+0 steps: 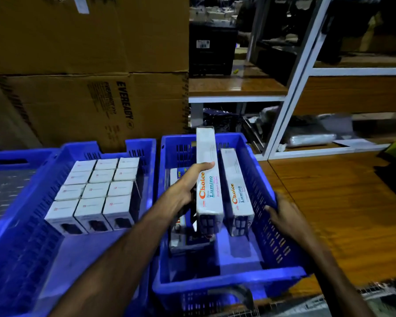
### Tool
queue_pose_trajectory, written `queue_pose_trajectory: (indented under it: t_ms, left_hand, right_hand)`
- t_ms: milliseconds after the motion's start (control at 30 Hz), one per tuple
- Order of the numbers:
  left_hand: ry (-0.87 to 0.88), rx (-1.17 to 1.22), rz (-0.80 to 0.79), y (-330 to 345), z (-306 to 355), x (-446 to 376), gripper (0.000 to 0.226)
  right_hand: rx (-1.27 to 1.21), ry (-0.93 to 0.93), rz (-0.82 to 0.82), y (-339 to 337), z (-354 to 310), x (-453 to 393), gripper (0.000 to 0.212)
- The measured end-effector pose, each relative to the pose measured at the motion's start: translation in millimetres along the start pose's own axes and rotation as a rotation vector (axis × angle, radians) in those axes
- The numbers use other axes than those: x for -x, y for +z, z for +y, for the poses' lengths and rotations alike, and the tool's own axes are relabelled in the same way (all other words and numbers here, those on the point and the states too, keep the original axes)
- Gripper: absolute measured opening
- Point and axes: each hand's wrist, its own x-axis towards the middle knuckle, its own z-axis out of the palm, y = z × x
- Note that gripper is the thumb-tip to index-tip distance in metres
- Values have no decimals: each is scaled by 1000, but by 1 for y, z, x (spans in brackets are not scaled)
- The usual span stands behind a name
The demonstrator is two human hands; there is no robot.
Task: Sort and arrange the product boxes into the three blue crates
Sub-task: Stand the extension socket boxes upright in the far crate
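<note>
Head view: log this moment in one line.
left hand: holds long Choice box upright | right hand: grips right crate wall | middle crate: small white boxes in rows

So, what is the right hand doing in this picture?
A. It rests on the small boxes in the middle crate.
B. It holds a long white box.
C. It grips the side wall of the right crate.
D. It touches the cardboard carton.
C: the right hand clasps the right wall of the right crate, while the left hand holds the long Choice Lumino box.
</note>
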Motion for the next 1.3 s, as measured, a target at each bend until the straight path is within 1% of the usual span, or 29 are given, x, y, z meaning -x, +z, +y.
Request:
queue_pose_trajectory:
  t_ms: [67, 133, 300, 333, 367, 433, 467, 500, 533, 567, 667, 733, 900, 1000, 1100, 1167, 1300]
  left_hand:
    - [0, 2, -3, 13, -1, -13, 25]
    - [8, -1, 31, 24, -6, -28, 26]
    - [17, 14, 113, 48, -23, -65, 42]
    - [23, 11, 141, 52, -26, -71, 49]
    - [30, -3, 184, 55, -30, -78, 62]
    - [50, -39, 245, 51, -50, -114, 94]
    - [52, -61, 268, 47, -62, -137, 106]
    - [54, -66, 286, 45, -71, -151, 111]
    - [52, -54, 308, 42, -78, -164, 110]
    - [63, -48, 333, 46, -77, -159, 103]
    - [75, -101, 399, 65, -59, -113, 86]
    - [64, -141, 432, 67, -61, -108, 79]
    - [42, -168, 457, 67, -65, -111, 86]
    - [62, -256, 457, 68, -62, -106, 93]
    - [95, -360, 474, 67, -58, -104, 86]
    - [99, -379, 453, 65, -52, -105, 84]
    - [58, -412, 376, 56, -43, -102, 92]
  right_hand:
    - [-47, 4, -17, -1, 1, 0, 37]
    - [-61, 4, -24, -1, 1, -1, 39]
    - [-90, 0, -12, 2, 6, -5, 35]
    - [-87, -3, -14, 3, 6, -5, 34]
    - [-85, -7, -9, 3, 8, -5, 34]
    - [-88, -23, 2, 5, 10, -6, 34]
    - [-95, -34, 0, 4, 10, -6, 34]
    - [-102, -39, -4, 4, 10, -7, 34]
    - [-98, -48, -12, 3, 10, -6, 35]
    - [-90, -53, -17, 2, 9, -5, 36]
    - [-76, -82, -18, -1, 5, -2, 37]
    - [-72, -82, -19, -2, 4, -1, 37]
    - [-82, -77, -15, -1, 4, -3, 38]
    - [-87, -66, -33, 0, 7, -5, 40]
    - [-114, -48, -43, 1, 7, -5, 41]
    - [-121, -42, -38, 1, 6, -5, 40]
    - [-140, -40, -19, 3, 8, -6, 36]
